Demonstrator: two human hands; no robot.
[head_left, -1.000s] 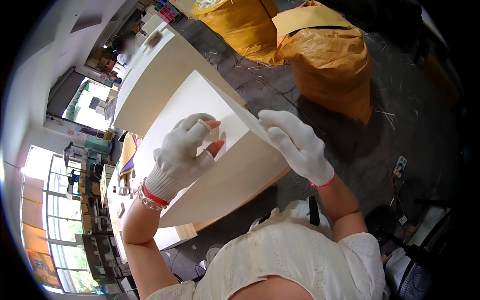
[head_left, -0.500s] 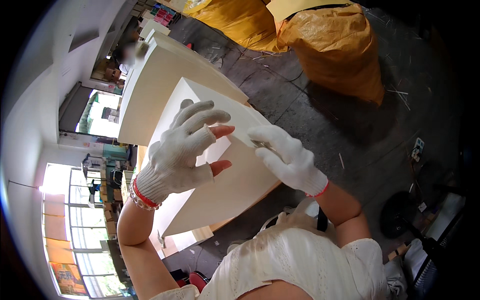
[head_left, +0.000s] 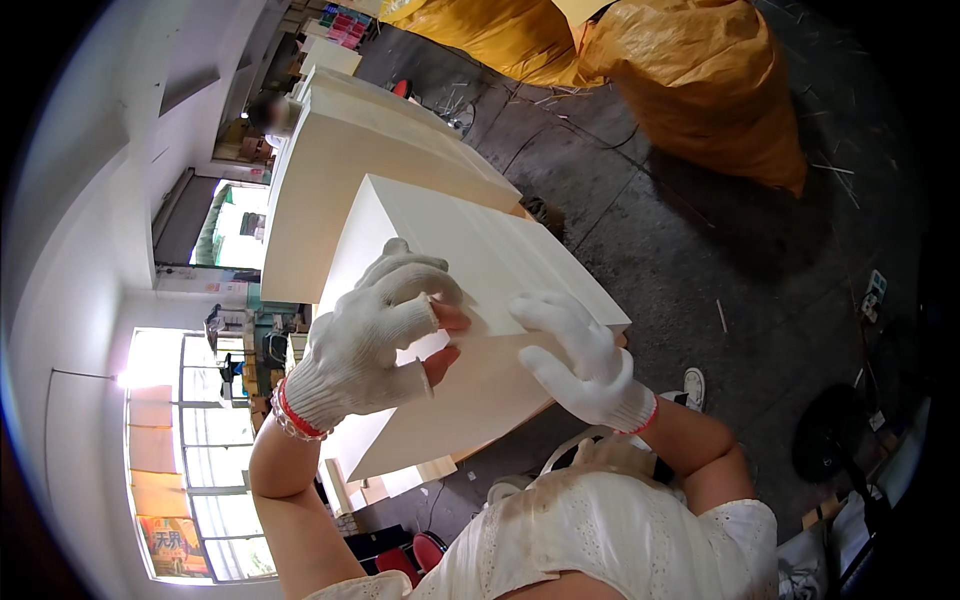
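A tall block of white paper sheets (head_left: 480,225) stands in front of me, its top edge running toward the right. Over its near face is my left hand (head_left: 370,330), in a white knit glove with bare thumb and forefinger tips. Those two tips are apart, with nothing seen between them. My right hand (head_left: 585,360), gloved too, lies against the block near its right corner, fingers bent toward the left. Whatever its palm may hold is hidden; the small metal piece seen earlier does not show now.
Behind the block stands another large cream stack (head_left: 400,150). Full orange sacks (head_left: 700,90) rest on the dark floor at the far right, among scattered strips. Windows (head_left: 215,440) line the left wall. A black round fan (head_left: 832,435) stands at the right.
The view has shifted, showing more of the block's top. My right hand has come down onto the block, and the metal piece between its thumb and fingers is out of sight.
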